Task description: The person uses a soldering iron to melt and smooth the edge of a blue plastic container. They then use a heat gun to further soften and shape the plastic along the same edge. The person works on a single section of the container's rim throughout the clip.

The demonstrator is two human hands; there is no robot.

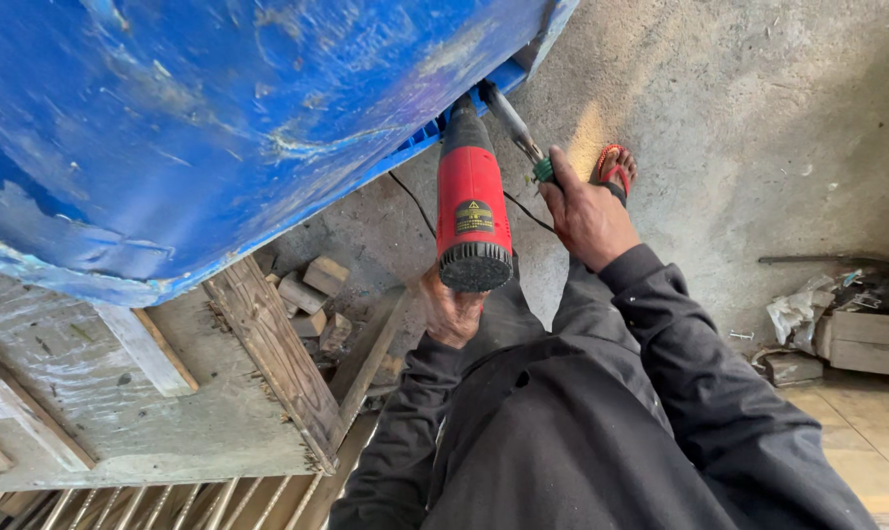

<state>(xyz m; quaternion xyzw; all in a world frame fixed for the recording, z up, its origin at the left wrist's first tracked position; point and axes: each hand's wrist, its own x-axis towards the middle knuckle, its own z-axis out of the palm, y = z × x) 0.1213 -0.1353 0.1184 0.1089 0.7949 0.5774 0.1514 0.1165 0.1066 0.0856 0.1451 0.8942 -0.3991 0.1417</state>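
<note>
My left hand (451,312) grips the handle of a red heat gun (473,201) with a black rear vent, its nozzle aimed up at the lower edge of a large scuffed blue plastic body (199,118). My right hand (584,214) holds a screwdriver (515,126) with a green collar, its metal shaft reaching the same blue edge beside the gun's nozzle. A black cord runs from the gun down over the concrete. Both arms wear dark sleeves.
The blue body rests on a worn wooden pallet (268,353). Several small wood blocks (307,290) lie on the concrete floor (739,128). A foot in a red sandal (616,165) stands beyond my right hand. Scrap, plastic and a wooden box (862,339) sit at right.
</note>
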